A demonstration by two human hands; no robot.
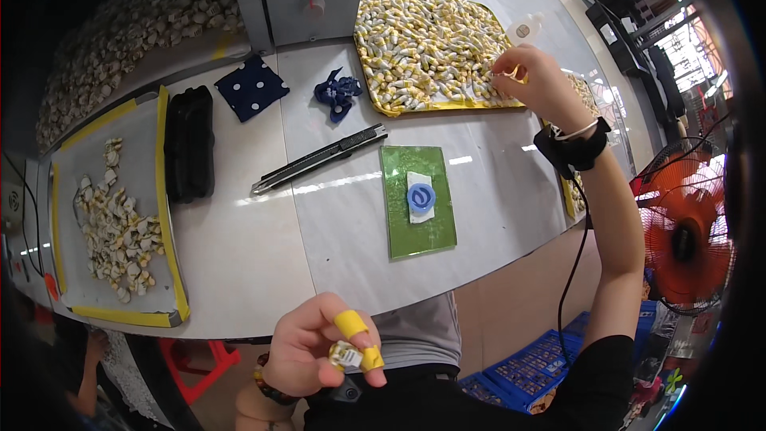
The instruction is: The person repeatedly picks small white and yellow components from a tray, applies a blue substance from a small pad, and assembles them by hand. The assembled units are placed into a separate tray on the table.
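Note:
Low at the front of the table, my left hand (pixel 307 343) is closed on a small white-and-yellow piece (pixel 345 355), with yellow bands around two of its fingers. My right hand (pixel 546 88) reaches to the right edge of a yellow-rimmed tray (pixel 447 108) heaped with small white-and-yellow pieces (pixel 431 48). Its fingers are pinched together there, and what they hold, if anything, is hidden. Between the hands lies a green rectangular plate (pixel 420 238), bearing a white pad (pixel 415 181) with a blue ring-shaped item (pixel 421 198) on it.
A black utility knife (pixel 319 160) lies left of the plate, near a dotted cloth (pixel 250 89) and a crumpled cloth (pixel 337 96). Another tray (pixel 166 191) sits at left beside a black case (pixel 190 145). A grey machine (pixel 315 4) stands behind; a white bottle (pixel 525 29) and orange fan (pixel 686 227) are right.

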